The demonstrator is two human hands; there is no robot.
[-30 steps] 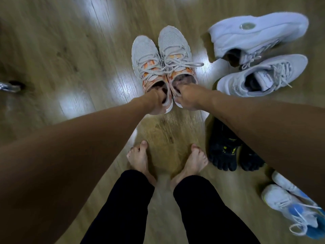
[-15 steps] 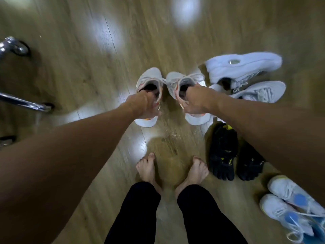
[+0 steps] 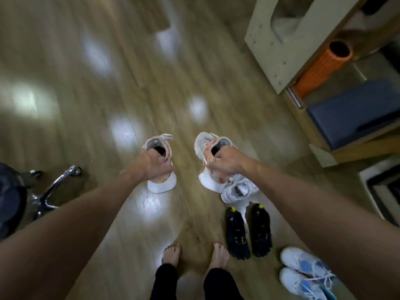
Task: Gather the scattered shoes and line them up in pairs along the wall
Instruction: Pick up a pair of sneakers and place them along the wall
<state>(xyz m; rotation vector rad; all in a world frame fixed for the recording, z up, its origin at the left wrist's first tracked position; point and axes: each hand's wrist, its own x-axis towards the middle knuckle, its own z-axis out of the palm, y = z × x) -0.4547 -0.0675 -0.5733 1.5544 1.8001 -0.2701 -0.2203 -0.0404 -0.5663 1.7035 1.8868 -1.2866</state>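
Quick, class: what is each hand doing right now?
Left hand: grips one grey-and-orange sneaker at its collar.
Right hand: grips the other grey-and-orange sneaker the same way.

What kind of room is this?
Probably a home gym or studio with a wood floor: an orange foam roller and a dark blue pad sit on low shelves, with sports shoes around.
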